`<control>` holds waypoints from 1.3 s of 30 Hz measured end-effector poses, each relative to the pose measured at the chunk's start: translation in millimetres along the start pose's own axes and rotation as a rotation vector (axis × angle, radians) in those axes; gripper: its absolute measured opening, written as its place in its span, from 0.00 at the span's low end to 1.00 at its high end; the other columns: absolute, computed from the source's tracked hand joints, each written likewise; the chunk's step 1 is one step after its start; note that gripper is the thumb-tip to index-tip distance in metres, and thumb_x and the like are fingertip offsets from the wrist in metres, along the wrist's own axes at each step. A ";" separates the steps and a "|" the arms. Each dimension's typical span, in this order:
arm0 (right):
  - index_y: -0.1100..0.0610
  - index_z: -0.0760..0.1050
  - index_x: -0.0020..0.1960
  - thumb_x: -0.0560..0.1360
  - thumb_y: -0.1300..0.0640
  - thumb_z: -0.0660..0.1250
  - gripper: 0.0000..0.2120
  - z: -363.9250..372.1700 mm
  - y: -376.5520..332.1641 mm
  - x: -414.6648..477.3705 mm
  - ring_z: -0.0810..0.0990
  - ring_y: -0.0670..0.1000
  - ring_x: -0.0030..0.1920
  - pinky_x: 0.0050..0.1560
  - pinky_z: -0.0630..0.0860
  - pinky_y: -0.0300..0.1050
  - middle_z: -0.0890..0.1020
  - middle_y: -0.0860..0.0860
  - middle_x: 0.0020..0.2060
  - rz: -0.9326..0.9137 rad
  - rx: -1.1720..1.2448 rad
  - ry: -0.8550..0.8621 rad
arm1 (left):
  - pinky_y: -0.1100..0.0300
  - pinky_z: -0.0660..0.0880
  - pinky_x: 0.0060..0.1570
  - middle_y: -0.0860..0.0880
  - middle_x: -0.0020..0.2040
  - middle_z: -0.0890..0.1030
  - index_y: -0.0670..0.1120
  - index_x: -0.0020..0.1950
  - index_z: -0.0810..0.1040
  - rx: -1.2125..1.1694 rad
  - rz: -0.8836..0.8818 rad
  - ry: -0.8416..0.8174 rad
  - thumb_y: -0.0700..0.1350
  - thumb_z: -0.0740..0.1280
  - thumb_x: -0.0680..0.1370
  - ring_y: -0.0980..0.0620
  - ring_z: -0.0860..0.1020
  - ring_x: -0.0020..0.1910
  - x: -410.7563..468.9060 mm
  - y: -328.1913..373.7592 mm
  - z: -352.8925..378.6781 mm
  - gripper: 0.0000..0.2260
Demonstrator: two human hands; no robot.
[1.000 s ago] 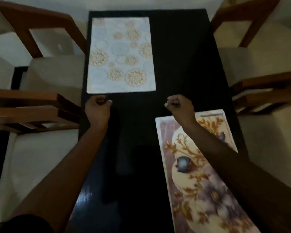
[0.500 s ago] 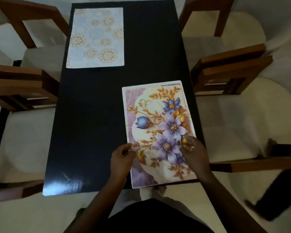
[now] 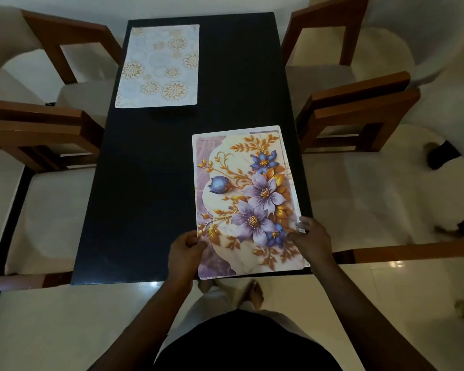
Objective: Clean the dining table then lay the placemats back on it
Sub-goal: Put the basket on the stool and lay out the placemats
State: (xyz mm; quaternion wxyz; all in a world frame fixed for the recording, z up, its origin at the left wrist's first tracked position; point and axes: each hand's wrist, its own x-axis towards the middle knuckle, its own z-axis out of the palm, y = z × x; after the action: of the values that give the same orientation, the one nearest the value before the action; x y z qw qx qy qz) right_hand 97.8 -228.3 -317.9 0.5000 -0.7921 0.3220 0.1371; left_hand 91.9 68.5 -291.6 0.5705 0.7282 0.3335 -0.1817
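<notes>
Standing at the near end of the dark table (image 3: pixel 145 183), the person holds the floral placemat (image 3: pixel 249 199) by its two sides. The left hand (image 3: pixel 186 249) pinches the left edge and the right hand (image 3: pixel 311 236) grips the right edge. The mat lies on the table's near right part. A pale placemat (image 3: pixel 158 65) with gold medallions lies far left. A faint line along the floral mat's far edge is too small to read.
</notes>
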 end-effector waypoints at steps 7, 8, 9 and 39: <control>0.58 0.78 0.63 0.69 0.63 0.81 0.24 -5.4 3.0 18.0 0.83 0.55 0.54 0.57 0.80 0.51 0.84 0.54 0.53 0.089 0.072 -0.031 | 0.43 0.83 0.56 0.47 0.48 0.86 0.53 0.48 0.81 -0.058 -0.009 0.017 0.34 0.70 0.81 0.47 0.86 0.49 5.7 1.9 -5.7 0.12; 0.57 0.78 0.63 0.69 0.63 0.81 0.24 -4.3 3.9 19.8 0.84 0.55 0.54 0.57 0.80 0.52 0.85 0.54 0.52 0.105 0.078 -0.048 | 0.43 0.83 0.56 0.47 0.49 0.87 0.53 0.49 0.82 -0.044 -0.014 0.014 0.34 0.71 0.80 0.47 0.86 0.50 6.3 2.9 -7.4 0.13; 0.57 0.78 0.62 0.68 0.63 0.81 0.25 -2.9 4.9 20.9 0.84 0.55 0.53 0.56 0.80 0.53 0.85 0.54 0.52 0.121 0.082 -0.062 | 0.41 0.83 0.57 0.47 0.50 0.87 0.53 0.50 0.83 -0.040 -0.013 0.009 0.35 0.72 0.79 0.47 0.86 0.52 8.9 2.2 -8.9 0.12; 0.53 0.78 0.62 0.68 0.56 0.82 0.25 21.3 1.3 4.2 0.85 0.53 0.52 0.57 0.81 0.52 0.85 0.52 0.50 0.127 -0.039 -0.083 | 0.60 0.83 0.48 0.51 0.53 0.87 0.46 0.61 0.86 0.357 0.245 0.079 0.43 0.77 0.77 0.58 0.84 0.46 21.2 6.9 -36.0 0.13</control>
State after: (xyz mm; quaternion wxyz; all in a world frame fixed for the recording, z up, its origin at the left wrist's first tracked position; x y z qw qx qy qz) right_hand 102.3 -211.5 -331.0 0.4875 -0.7734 0.3481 0.2076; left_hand 107.6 107.9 -290.2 0.4368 0.8593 0.2270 -0.1384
